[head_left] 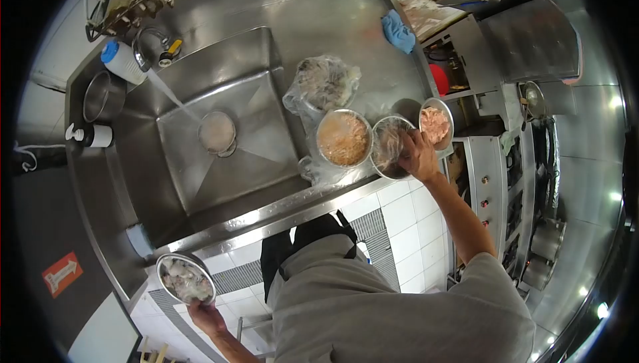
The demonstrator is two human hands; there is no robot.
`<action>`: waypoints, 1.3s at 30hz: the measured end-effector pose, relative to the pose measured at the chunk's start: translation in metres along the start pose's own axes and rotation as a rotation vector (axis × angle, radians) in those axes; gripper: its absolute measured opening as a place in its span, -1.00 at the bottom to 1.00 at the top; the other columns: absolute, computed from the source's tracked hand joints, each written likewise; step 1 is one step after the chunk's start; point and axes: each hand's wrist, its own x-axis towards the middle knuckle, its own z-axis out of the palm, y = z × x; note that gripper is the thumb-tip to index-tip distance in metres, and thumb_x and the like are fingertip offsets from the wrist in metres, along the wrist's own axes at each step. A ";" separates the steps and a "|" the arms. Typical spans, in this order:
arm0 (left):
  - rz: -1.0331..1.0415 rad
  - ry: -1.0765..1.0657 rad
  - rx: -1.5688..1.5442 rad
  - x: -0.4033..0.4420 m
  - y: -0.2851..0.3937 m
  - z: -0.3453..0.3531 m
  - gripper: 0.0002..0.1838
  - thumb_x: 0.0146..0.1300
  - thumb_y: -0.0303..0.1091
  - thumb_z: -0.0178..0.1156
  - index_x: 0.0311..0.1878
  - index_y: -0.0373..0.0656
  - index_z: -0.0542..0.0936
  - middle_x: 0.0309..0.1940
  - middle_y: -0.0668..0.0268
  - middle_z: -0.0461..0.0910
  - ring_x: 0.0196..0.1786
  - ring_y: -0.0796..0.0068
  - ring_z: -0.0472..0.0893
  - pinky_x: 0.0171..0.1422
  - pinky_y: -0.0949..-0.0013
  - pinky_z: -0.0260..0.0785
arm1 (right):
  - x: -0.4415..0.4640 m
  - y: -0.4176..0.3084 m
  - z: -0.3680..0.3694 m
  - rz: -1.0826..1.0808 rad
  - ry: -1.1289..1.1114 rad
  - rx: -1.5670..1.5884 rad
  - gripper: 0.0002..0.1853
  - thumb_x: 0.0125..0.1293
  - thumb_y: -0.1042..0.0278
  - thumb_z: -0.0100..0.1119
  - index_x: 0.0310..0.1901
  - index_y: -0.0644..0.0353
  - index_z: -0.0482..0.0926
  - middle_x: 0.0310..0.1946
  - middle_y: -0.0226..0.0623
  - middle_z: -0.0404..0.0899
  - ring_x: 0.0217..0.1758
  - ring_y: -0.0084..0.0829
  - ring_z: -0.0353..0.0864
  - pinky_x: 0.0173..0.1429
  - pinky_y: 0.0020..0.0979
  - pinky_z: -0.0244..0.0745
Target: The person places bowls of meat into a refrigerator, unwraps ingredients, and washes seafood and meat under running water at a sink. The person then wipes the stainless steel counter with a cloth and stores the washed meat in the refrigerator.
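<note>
My left hand (208, 318) grips the rim of a metal bowl (212, 282) out past the sink's front left corner. Pale, greyish-white raw pieces (185, 279) fill that bowl; their kind is unclear. Over on the counter, my right hand (419, 157) has its fingers closed on a clear plastic bag (389, 142) at the mouth of a second metal bowl (386, 171). Left of it stands a metal bowl with orange-brown minced food in cloudy liquid (345, 140). To the right, another bowl has pinkish raw meat (434, 125). Behind lies a clear bag of greyish food (323, 83).
Water runs from the faucet (141, 60) into the steel sink (226, 206), where a round container (217, 133) stands. A blue-capped bottle (123, 61), an empty pot (104, 95) and a pump bottle (93, 135) line the left edge. A blue cloth (398, 31) lies at the back right; stoves (486, 183) stand beyond.
</note>
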 end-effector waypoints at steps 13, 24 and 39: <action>0.012 0.014 -0.027 0.001 -0.017 -0.012 -0.61 0.14 -0.53 0.01 0.06 -0.43 0.44 -0.04 0.09 0.58 -0.13 0.34 0.65 -0.17 0.38 0.62 | -0.063 0.141 0.088 1.326 0.271 1.599 -0.73 0.18 0.34 0.25 -0.18 0.38 0.56 -0.22 -0.09 0.62 -0.26 -0.23 0.66 -0.09 -0.33 0.60; -0.001 0.154 -0.226 -0.014 -0.042 -0.019 -0.50 0.07 -0.57 -0.04 0.16 -0.28 0.40 0.02 0.13 0.54 0.01 0.20 0.61 0.04 0.08 0.57 | 0.005 0.087 -0.028 0.848 0.642 0.966 -0.69 0.21 0.22 0.36 -0.20 0.32 0.62 -0.48 -0.36 0.62 -0.54 -0.57 0.52 -0.51 -0.53 0.40; 0.162 0.765 -0.594 -0.122 -0.105 -0.160 -0.64 0.20 -0.56 -0.07 0.08 -0.33 0.43 -0.06 0.15 0.57 -0.14 0.31 0.65 -0.22 0.33 0.66 | 0.202 -0.198 0.017 0.109 0.136 1.033 -0.62 0.27 0.08 0.25 -0.09 0.26 0.64 -0.30 -0.34 0.65 -0.44 -0.49 0.55 -0.45 -0.42 0.46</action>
